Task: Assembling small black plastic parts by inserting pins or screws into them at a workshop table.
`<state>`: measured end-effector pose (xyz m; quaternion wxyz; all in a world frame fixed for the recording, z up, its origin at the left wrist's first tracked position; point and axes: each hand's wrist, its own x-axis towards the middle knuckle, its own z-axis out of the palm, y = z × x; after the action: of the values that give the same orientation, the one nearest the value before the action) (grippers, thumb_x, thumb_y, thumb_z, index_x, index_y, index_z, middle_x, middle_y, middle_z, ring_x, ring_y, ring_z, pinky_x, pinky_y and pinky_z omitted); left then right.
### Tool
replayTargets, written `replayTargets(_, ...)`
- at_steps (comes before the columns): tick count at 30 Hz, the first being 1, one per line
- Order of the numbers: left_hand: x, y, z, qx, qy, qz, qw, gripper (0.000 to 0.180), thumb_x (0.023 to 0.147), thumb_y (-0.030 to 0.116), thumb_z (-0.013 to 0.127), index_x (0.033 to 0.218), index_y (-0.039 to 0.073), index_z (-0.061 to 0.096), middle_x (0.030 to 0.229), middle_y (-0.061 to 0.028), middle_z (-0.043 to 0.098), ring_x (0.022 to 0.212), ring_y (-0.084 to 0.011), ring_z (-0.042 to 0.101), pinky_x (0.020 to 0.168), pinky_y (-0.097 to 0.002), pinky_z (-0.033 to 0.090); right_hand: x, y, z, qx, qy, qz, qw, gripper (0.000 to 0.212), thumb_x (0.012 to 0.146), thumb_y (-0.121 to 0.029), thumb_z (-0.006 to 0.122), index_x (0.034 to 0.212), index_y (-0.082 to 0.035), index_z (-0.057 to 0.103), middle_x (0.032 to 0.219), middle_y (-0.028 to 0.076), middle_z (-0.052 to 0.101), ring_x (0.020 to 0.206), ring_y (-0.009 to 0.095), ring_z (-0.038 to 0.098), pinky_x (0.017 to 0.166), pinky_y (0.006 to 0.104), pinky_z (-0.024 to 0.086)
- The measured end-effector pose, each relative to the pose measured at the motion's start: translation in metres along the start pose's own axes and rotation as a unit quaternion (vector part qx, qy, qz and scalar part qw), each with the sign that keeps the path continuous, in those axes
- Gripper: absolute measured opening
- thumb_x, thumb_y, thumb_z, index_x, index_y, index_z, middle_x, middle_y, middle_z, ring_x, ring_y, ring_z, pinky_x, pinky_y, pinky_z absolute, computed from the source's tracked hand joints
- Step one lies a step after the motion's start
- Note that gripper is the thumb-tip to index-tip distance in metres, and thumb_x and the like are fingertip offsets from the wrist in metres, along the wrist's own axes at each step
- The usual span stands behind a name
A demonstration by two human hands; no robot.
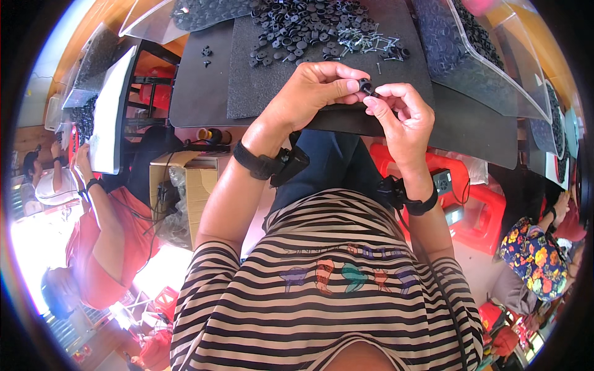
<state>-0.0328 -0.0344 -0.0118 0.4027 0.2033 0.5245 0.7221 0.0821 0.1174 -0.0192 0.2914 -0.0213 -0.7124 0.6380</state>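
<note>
While the left hand (303,93) pinches a black part (364,83) between thumb and forefinger, the right hand (406,120) brings its own thumb and forefinger together at the part's right side, though I cannot tell whether those 2 fingertips grip a separate piece. The part is held up above the near edge of the mat (247,93), and farther back lie loose screws (365,42) just beside a black heap (291,28), flanked by clear bins (520,96).
</note>
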Motion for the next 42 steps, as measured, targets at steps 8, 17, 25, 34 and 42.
replayTargets(8, 0.001, 0.0, -0.002, -0.015, -0.002, -0.012, 1.0, 0.023, 0.094, 0.008, 0.064, 0.115, -0.001, 0.066, 0.102, -0.0072, 0.069, 0.087, -0.0108, 0.066, 0.083, -0.0231, 0.056, 0.002, -0.002, -0.001, -0.036, 0.001, -0.017, 0.999, 0.014, 0.081, -0.002, 0.078, 0.084, 0.001, 0.064, 0.075, 0.002, 0.067, 0.065, 0.006, 0.062, 0.058, 0.0204, 0.047)
replayTargets(17, -0.001, 0.004, -0.004, -0.075, -0.027, -0.015, 0.997, 0.025, 0.096, 0.01, 0.061, 0.119, 0.0, 0.063, 0.106, -0.0081, 0.068, 0.093, -0.0118, 0.064, 0.086, -0.0243, 0.055, 0.005, -0.012, -0.001, -0.007, 0.011, -0.014, 1.0, 0.014, 0.081, -0.001, 0.078, 0.084, 0.0, 0.065, 0.074, 0.002, 0.066, 0.065, 0.004, 0.06, 0.058, 0.0196, 0.046)
replayTargets(25, 0.003, 0.002, -0.013, -0.14, -0.064, -0.006, 0.988, 0.027, 0.097, 0.01, 0.06, 0.122, 0.001, 0.061, 0.107, -0.0066, 0.066, 0.096, -0.0121, 0.063, 0.087, -0.0242, 0.054, 0.017, -0.018, 0.002, 0.005, 0.0, -0.034, 0.999, 0.015, 0.079, -0.003, 0.079, 0.086, 0.001, 0.066, 0.075, 0.002, 0.067, 0.066, 0.006, 0.062, 0.059, 0.0206, 0.048)
replayTargets(34, 0.003, 0.0, -0.015, -0.166, -0.073, 0.005, 0.983, 0.027, 0.096, 0.008, 0.06, 0.123, 0.0, 0.06, 0.11, -0.0043, 0.064, 0.096, -0.0117, 0.063, 0.088, -0.0246, 0.055, 0.023, -0.018, 0.007, -0.038, -0.02, -0.012, 0.999, 0.017, 0.078, -0.006, 0.081, 0.085, 0.0, 0.066, 0.073, 0.002, 0.066, 0.064, 0.007, 0.061, 0.057, 0.0227, 0.048)
replayTargets(42, 0.003, -0.002, -0.015, -0.155, -0.073, 0.006, 0.985, 0.028, 0.096, 0.009, 0.061, 0.122, 0.0, 0.06, 0.109, -0.0037, 0.064, 0.096, -0.0115, 0.063, 0.088, -0.025, 0.054, 0.024, -0.017, 0.006, -0.09, -0.026, -0.022, 0.995, 0.018, 0.076, -0.007, 0.082, 0.083, -0.001, 0.066, 0.071, 0.003, 0.065, 0.062, 0.008, 0.061, 0.056, 0.0231, 0.048)
